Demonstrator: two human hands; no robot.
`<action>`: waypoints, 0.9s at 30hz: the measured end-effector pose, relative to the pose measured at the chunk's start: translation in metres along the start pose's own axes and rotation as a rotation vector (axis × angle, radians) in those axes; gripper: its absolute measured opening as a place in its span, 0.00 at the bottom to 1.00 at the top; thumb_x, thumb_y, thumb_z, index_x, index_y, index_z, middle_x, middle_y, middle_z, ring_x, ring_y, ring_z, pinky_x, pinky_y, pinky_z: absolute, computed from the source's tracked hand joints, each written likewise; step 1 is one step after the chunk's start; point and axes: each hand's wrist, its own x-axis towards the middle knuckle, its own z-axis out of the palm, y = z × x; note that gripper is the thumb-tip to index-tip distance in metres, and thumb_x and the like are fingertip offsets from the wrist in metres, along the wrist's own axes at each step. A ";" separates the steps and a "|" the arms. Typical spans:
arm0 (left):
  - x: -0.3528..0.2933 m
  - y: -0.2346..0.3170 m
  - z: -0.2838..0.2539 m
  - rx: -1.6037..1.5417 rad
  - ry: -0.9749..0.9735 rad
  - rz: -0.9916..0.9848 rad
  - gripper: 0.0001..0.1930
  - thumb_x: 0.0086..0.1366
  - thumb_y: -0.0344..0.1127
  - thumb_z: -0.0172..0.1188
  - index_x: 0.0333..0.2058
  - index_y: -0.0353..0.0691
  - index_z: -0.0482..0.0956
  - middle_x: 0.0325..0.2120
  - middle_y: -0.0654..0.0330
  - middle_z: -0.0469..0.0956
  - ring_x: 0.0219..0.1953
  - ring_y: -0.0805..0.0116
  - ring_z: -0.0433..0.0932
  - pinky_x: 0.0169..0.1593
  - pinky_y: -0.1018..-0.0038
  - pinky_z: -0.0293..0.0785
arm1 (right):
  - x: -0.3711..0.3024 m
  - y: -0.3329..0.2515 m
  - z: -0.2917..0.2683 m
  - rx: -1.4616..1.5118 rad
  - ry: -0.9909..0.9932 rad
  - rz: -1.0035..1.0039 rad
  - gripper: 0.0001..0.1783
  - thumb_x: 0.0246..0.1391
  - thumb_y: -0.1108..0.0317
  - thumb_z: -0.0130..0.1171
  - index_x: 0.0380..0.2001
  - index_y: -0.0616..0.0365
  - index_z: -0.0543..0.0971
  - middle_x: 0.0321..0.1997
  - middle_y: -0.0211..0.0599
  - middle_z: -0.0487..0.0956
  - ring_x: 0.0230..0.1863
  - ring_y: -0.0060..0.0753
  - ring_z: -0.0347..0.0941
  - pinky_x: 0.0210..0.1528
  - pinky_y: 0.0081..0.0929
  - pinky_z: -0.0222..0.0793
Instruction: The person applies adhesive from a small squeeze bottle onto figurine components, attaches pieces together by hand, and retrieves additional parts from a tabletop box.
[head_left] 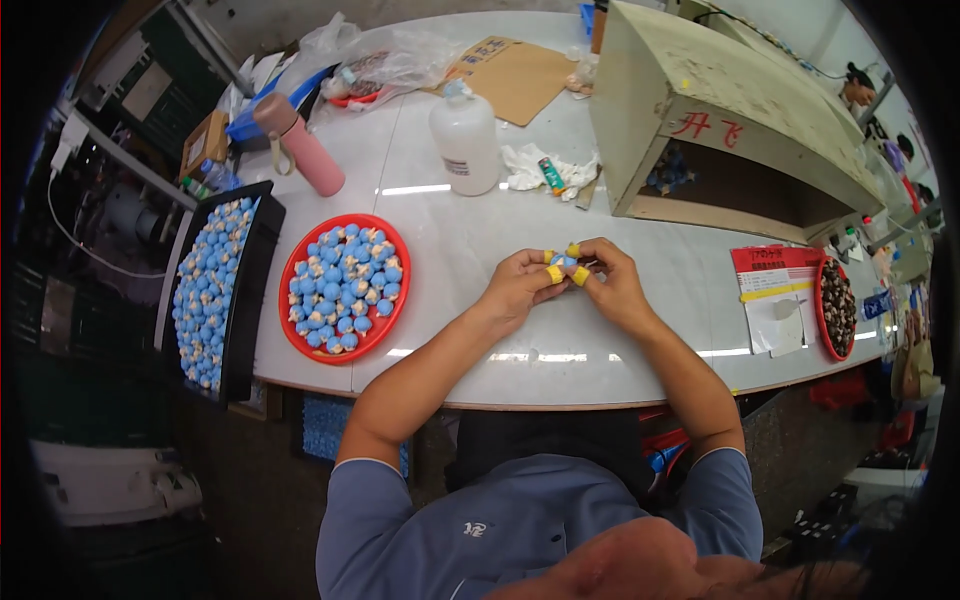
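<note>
To the right of the round red tray [393, 324], the left hand [520, 287] and the right hand [613, 287] together pinch a small blue piece [564, 261] over the worktop [450, 245]. Left of that tray, which holds blue-and-cream balls [350, 283], stands a black bin [251, 290]; beyond it to the right, a white bottle [465, 145].

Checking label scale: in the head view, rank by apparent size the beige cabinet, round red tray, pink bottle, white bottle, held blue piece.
1. Beige cabinet
2. Round red tray
3. Pink bottle and white bottle: too close to rank; pink longer, white wider
4. Held blue piece, partly hidden
</note>
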 end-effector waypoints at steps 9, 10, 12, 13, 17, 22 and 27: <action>0.000 0.002 -0.003 -0.102 -0.040 -0.059 0.12 0.66 0.27 0.52 0.47 0.34 0.68 0.44 0.55 0.76 0.44 0.67 0.79 0.47 0.76 0.78 | 0.003 0.008 -0.010 0.260 -0.048 0.199 0.12 0.53 0.76 0.60 0.41 0.64 0.75 0.41 0.33 0.77 0.39 0.19 0.72 0.40 0.19 0.69; 0.001 0.001 -0.003 -0.100 -0.051 -0.063 0.12 0.66 0.27 0.52 0.48 0.34 0.68 0.44 0.55 0.76 0.44 0.67 0.79 0.47 0.77 0.77 | 0.003 0.006 -0.011 0.337 -0.059 0.211 0.12 0.53 0.76 0.60 0.42 0.64 0.75 0.41 0.32 0.77 0.39 0.19 0.72 0.42 0.19 0.70; 0.002 0.000 -0.004 -0.095 -0.063 -0.072 0.12 0.66 0.26 0.51 0.49 0.34 0.68 0.44 0.55 0.76 0.45 0.67 0.79 0.47 0.77 0.77 | 0.003 0.003 -0.013 0.302 -0.065 0.192 0.13 0.53 0.76 0.60 0.42 0.64 0.75 0.41 0.32 0.77 0.39 0.20 0.72 0.43 0.20 0.70; 0.002 -0.001 -0.005 -0.104 -0.077 -0.061 0.13 0.66 0.27 0.52 0.49 0.34 0.68 0.44 0.56 0.76 0.45 0.67 0.78 0.47 0.77 0.77 | 0.002 0.002 -0.014 0.267 -0.075 0.170 0.13 0.53 0.76 0.61 0.42 0.64 0.75 0.41 0.32 0.77 0.40 0.20 0.72 0.44 0.21 0.70; 0.001 -0.003 -0.004 -0.110 -0.113 -0.037 0.14 0.66 0.30 0.55 0.49 0.35 0.69 0.44 0.56 0.76 0.45 0.69 0.78 0.47 0.79 0.77 | 0.001 0.004 -0.014 0.191 -0.077 0.118 0.13 0.52 0.76 0.61 0.42 0.63 0.75 0.41 0.32 0.77 0.39 0.21 0.72 0.44 0.20 0.68; 0.002 -0.005 -0.003 -0.082 -0.090 -0.038 0.14 0.64 0.29 0.58 0.48 0.35 0.70 0.42 0.57 0.76 0.44 0.69 0.78 0.47 0.79 0.77 | 0.001 -0.001 -0.011 0.063 -0.067 0.040 0.12 0.48 0.78 0.62 0.38 0.62 0.77 0.40 0.30 0.76 0.37 0.20 0.70 0.37 0.18 0.65; 0.003 -0.006 -0.003 -0.101 -0.082 -0.029 0.14 0.62 0.27 0.60 0.46 0.36 0.70 0.41 0.57 0.77 0.43 0.69 0.78 0.47 0.78 0.78 | 0.001 -0.003 -0.011 0.047 -0.056 0.064 0.12 0.46 0.79 0.62 0.37 0.61 0.77 0.39 0.31 0.76 0.35 0.20 0.69 0.36 0.18 0.64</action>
